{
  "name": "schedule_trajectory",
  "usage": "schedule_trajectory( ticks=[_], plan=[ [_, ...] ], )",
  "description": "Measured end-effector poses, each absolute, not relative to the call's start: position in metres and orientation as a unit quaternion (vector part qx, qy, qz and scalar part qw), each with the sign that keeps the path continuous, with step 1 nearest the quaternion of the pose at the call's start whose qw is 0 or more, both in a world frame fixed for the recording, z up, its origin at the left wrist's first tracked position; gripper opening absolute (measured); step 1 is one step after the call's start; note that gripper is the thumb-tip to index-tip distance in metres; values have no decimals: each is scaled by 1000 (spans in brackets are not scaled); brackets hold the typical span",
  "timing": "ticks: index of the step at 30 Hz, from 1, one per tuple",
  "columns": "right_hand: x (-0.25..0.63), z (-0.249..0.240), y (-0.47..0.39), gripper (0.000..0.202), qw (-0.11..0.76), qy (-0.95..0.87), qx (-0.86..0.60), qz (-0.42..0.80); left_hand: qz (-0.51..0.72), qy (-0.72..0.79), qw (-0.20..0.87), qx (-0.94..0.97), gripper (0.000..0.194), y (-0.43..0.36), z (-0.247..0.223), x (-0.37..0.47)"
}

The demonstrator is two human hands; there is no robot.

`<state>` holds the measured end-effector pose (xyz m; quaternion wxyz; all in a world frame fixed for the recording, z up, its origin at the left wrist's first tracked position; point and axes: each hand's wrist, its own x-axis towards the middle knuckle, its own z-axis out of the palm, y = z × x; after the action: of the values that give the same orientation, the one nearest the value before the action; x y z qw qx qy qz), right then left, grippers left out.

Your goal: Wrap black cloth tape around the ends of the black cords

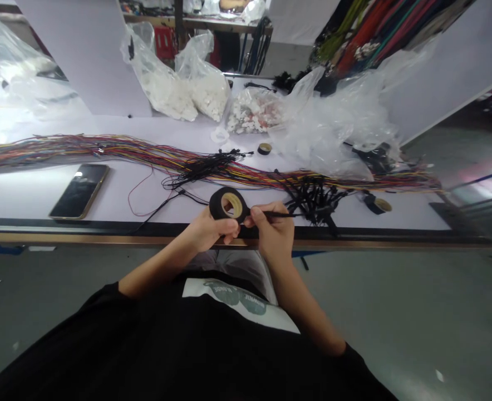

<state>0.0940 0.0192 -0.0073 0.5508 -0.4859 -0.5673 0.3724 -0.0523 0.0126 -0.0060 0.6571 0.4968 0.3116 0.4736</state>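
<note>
My left hand (212, 225) is closed on a roll of black tape (216, 206) with a yellowish core, held up at the table's front edge. Beside it, my right hand (274, 225) pinches a thin black taped cable (280, 214), its fingertips close to the roll. That cable runs right toward a tangle of black cable ends and connectors (315, 200). Behind both hands stretches a long bundle of red, yellow and black wires (162, 154). A bunch of thin black leads (206, 166) lies across it. Whether the tape's loose end touches the cable is too small to tell.
A phone (79, 191) lies at the left. Two more tape rolls sit on the table, a small one (264, 148) behind the wires and another (377, 204) at the right. Plastic bags of white connectors (210, 94) stand at the back, near an upright panel (91, 55).
</note>
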Motion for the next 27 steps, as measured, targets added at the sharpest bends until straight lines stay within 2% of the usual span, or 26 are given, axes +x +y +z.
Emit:
schedule_trajectory(
  ticks=[3, 5, 9, 11, 17, 19, 21, 24, 27],
  plan=[
    [99, -7, 25, 21, 544, -553, -500, 385, 418, 339, 541, 647, 65, 4, -6, -61],
    [102, -2, 26, 20, 509, -585, -512, 370, 362, 334, 512, 704, 71, 2, -7, -66],
    [105, 9, 25, 16, 485, -650, -484, 330, 403, 411, 455, 679, 28, 7, -9, -62],
    [103, 11, 22, 16, 499, -661, -468, 309, 433, 466, 401, 659, 15, 11, -9, -54],
    [96, -1, 15, 12, 461, -640, -487, 375, 462, 510, 334, 644, 11, 12, -9, -41],
    [95, -5, 15, 14, 463, -640, -488, 370, 483, 494, 356, 629, 9, 9, -10, -40],
    [95, -7, 16, 15, 482, -645, -499, 321, 524, 465, 422, 575, 10, 6, -11, -40],
    [96, -4, 17, 16, 493, -663, -505, 250, 559, 428, 548, 452, 37, 9, -9, -45],
    [97, 1, 15, 16, 476, -683, -487, 265, 486, 400, 664, 404, 49, 19, -7, -49]
  ],
)
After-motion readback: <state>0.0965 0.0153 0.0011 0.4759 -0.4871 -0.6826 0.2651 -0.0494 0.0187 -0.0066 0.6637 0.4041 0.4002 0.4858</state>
